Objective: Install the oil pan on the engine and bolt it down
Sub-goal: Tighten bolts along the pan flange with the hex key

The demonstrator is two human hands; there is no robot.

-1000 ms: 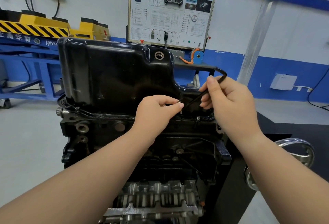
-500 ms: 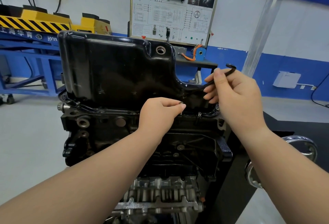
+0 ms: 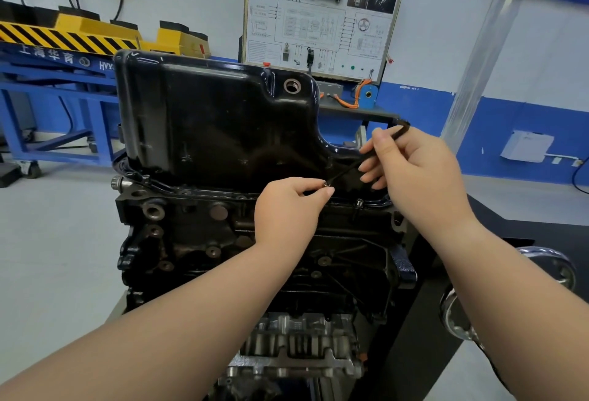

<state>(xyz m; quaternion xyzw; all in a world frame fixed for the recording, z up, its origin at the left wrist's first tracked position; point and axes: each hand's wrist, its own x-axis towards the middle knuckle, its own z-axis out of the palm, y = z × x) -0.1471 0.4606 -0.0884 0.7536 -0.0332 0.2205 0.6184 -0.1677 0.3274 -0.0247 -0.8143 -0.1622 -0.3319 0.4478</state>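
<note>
Black oil pan (image 3: pixel 216 126) sits flange-down on top of the upturned engine block (image 3: pixel 204 235). Left hand (image 3: pixel 287 209) has its fingers pinched on a small bolt (image 3: pixel 325 183) at the block's near top edge, and only the head shows. The L-shaped hex key (image 3: pixel 345 168) has its tip at that head, can't tell if it's seated. Right hand (image 3: pixel 417 174) fingers are clamped round the key, hiding mid-shaft. Chrome handwheel (image 3: pixel 554 270) is half behind the forearm.

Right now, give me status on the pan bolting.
Left hand pinches bolt at oil pan edge. Right hand holds hex key, tip at that bolt. Pan sits on engine. Nothing blocking.
</note>
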